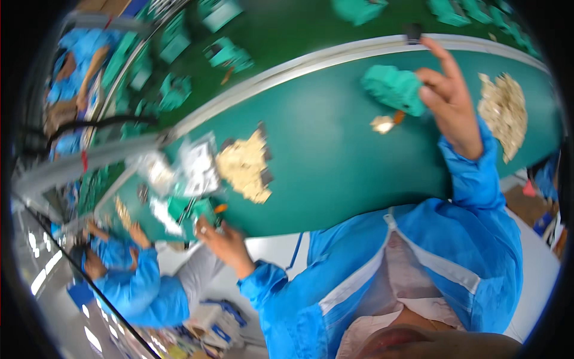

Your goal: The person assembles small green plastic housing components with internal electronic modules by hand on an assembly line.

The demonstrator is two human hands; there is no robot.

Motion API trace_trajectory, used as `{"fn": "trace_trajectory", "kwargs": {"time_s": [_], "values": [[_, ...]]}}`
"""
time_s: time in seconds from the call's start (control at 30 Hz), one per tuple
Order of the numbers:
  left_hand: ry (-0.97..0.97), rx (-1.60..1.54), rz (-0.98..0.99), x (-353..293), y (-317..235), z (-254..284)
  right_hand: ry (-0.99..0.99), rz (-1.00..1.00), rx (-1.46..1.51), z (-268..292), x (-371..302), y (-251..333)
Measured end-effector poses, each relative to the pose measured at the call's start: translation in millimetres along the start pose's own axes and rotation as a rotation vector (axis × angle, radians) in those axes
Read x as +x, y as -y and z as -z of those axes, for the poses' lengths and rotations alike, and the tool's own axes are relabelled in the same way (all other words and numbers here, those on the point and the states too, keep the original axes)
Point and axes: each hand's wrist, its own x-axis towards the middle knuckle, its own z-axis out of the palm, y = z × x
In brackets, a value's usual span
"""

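My right hand (448, 99) grips a green moulded part (391, 88) between the thumb and bent fingers, above the green work surface. Its index finger stretches out toward a small dark block (412, 33) at the pale rail. Just below the part is a small cream piece (381, 124) with an orange tab. At the left, my left hand (224, 244) is blurred, its fingers curled at the near edge of another green part (205, 209) with an orange tab (221, 208) beside it. A thin dark tool (187, 208) lies close by.
Cream flat pieces form a pile (245, 164) left of centre and another pile (505, 113) at far right. Clear plastic bags (197, 164) lie at the left. Beyond the pale rail (287, 69), a green belt carries several green parts. Co-workers in blue (140, 287) sit at the left.
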Motion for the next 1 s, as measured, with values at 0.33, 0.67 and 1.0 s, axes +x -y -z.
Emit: {"fn": "trace_trajectory", "kwargs": {"time_s": [0.33, 0.67, 1.0], "values": [[0.234, -1.074, -0.401, 49, -209, 3, 0.160, -0.096, 0.303, 4, -9, -10], [0.969, -1.636, -0.251, 66, -280, -14, 0.144, -0.397, 0.615, -21, -17, -30], [1.060, -1.628, -0.006, 65, -262, -22, -0.121, 0.090, -0.276, -11, -8, -27]]}}
